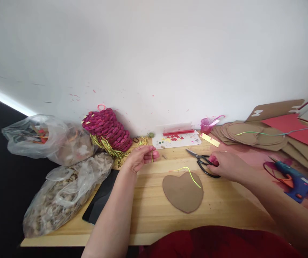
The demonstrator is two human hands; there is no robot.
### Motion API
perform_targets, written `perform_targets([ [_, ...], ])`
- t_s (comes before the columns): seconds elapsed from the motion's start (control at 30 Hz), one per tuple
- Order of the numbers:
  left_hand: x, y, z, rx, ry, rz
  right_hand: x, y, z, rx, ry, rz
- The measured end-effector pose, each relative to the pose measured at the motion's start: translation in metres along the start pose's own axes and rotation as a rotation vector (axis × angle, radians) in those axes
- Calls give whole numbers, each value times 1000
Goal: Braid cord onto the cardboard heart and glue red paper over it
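Observation:
My left hand [144,156] is closed in a pinch on a short piece of olive-yellow cord [152,155], above the wooden table. To the right, my right hand [225,165] has its fingers on the black handles of the scissors [200,157], whose blades point left toward the back. Between and below my hands lies a brown cardboard heart [182,193]. A bright yellow-green cord [191,173] curves across its top edge. More olive-yellow cord [143,140] lies bunched behind my left hand.
Magenta braided pieces [108,129] with yellow tassels and stuffed plastic bags [70,197] stand at left. Small stars lie on white paper [159,142] by the wall, beside a pink cup [206,125]. At right are stacked cardboard hearts [266,139] and a blue glue gun [299,181].

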State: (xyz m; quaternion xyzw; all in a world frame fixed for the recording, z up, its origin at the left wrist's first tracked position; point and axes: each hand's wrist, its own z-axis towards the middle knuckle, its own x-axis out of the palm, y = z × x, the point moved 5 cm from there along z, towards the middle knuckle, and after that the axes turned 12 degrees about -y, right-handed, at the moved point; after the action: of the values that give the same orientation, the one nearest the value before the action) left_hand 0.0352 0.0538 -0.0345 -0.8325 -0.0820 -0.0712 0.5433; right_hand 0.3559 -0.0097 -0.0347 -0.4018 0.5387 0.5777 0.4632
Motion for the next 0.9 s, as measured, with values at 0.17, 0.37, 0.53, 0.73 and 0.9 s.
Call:
perform_targets([
  [0.17, 3, 2, 0, -14, 38, 3, -11, 23, -7, 94, 145, 416],
  [0.37, 8, 6, -1, -52, 68, 9, -3, 73, -21, 124, 526, 993],
  [0.53, 12, 7, -3, -33, 109, 12, 9, 91, -16, -92, 387, 733],
  [0.73, 13, 10, -2, -33, 154, 35, 9, 99, -11, -217, 346, 579],
  [0.9, 13, 11, -1, -35, 157, 56, 8, 103, -7, -199, 331, 533],
])
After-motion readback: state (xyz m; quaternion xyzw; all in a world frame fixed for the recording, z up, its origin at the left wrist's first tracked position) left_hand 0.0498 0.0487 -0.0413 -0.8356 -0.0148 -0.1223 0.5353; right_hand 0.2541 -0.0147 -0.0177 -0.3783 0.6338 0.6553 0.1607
